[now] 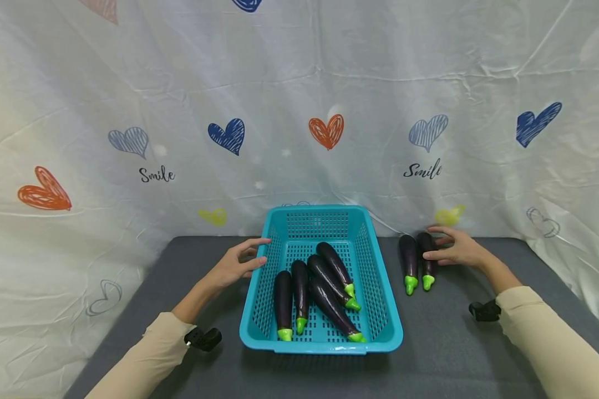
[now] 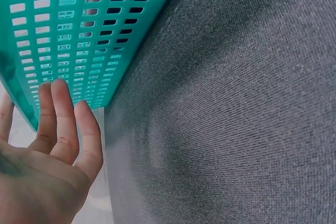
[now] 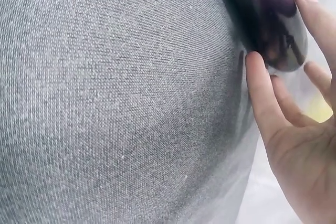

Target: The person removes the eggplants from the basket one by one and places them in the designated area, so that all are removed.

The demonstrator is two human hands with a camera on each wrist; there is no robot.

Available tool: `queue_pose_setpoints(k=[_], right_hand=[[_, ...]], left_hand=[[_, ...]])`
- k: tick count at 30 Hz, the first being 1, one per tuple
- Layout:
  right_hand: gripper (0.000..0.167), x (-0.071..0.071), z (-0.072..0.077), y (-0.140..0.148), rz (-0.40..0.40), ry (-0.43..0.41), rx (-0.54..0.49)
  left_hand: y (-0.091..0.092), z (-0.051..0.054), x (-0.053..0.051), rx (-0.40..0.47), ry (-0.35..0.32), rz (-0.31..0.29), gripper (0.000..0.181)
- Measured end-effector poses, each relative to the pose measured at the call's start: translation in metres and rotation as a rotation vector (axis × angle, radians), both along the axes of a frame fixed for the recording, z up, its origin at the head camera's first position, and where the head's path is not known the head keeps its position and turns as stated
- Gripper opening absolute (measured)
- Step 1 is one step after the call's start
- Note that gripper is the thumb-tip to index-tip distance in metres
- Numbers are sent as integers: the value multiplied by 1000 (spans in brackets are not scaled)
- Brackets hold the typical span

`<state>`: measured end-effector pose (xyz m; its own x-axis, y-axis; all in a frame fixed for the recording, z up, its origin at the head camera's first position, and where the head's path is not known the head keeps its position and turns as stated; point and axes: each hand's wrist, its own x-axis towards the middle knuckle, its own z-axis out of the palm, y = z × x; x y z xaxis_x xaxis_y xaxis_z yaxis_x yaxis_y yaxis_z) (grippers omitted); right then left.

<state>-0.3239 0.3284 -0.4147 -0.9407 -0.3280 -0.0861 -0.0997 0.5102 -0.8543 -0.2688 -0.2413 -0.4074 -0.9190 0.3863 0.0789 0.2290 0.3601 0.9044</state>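
Observation:
A turquoise plastic basket [image 1: 390,310] stands at the middle of the table in the head view. Several dark purple eggplants [image 1: 282,302] with green stem ends lie inside it. My left hand [image 1: 237,263] is at the basket's left rim, its fingers loosely extended; the left wrist view has the fingers [image 2: 64,114] beside the perforated wall. To the basket's right, two eggplants lie side by side. At the right one [image 1: 427,266], my right hand [image 1: 454,249] has its fingers spread around the rounded far end. The left one [image 1: 408,257] lies just beside it.
A dark grey cloth [image 1: 441,343] covers the table. Behind it hangs a white curtain [image 1: 279,72] printed with hearts and words, its lower part meeting the table's back edge. A small black device [image 1: 203,339] is strapped at the left wrist, another [image 1: 484,311] at the right.

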Motion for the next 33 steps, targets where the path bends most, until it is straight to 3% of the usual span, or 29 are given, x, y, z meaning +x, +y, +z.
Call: queue_pose_setpoints(k=[3, 10, 18, 24, 33], right_hand=[[85, 0, 2, 2, -4, 7, 5], [72, 0, 13, 8, -65, 111, 27], [62, -1, 24, 5, -128, 210, -81], [56, -2, 33, -9, -146, 293, -146], [52, -13, 55, -50, -96, 332, -173]], left_hand=[[0, 0, 0, 1, -2, -2, 53], [-1, 0, -1, 11, -4, -13, 53], [-2, -1, 1, 9, -3, -10, 52], [-2, -1, 1, 7, -4, -7, 52], [0, 0, 2, 4, 2, -10, 52]])
